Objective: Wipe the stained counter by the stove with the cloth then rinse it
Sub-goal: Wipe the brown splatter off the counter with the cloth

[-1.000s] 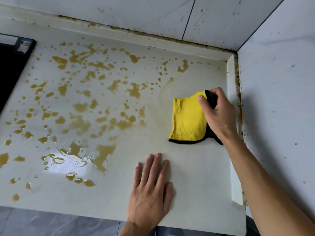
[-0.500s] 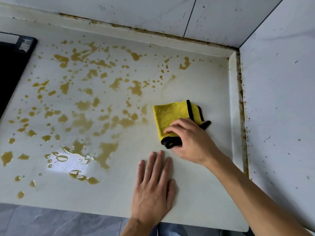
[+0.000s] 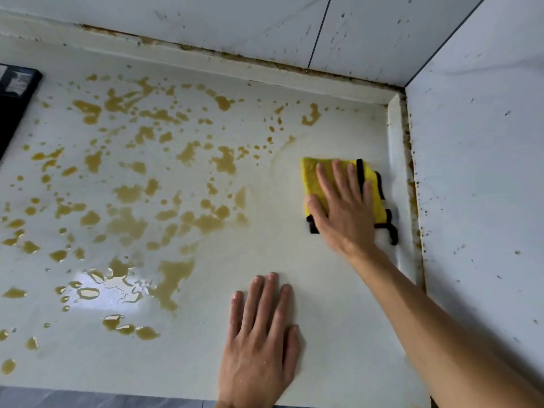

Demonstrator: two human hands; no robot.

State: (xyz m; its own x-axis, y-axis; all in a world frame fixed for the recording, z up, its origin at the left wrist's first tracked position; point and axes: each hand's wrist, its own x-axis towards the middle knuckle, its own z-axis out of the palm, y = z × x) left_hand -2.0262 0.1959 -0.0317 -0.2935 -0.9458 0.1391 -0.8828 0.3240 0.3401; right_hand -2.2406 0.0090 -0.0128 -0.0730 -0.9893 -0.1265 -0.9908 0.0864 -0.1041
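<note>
A folded yellow cloth (image 3: 312, 175) with black trim lies on the white counter (image 3: 294, 254) near its right edge. My right hand (image 3: 343, 207) presses flat on the cloth, fingers straight and spread. Flat on the counter near the front edge rests my left hand (image 3: 259, 343), palm down. Brown liquid stains (image 3: 164, 207) cover the left and middle of the counter, with a wet glossy puddle (image 3: 100, 287) at front left. The strip around the cloth looks wiped, with faint smears.
The black stove corner (image 3: 14, 95) shows at the far left. White tiled walls (image 3: 477, 172) close the back and right, with grimy seams and specks. A raised white lip (image 3: 397, 160) runs along the counter's right side. Grey floor shows below the front edge.
My right hand swept the cloth toward me and left, then back right and away. Its fingers now lie flat on the cloth instead of curled. The left hand has stayed put.
</note>
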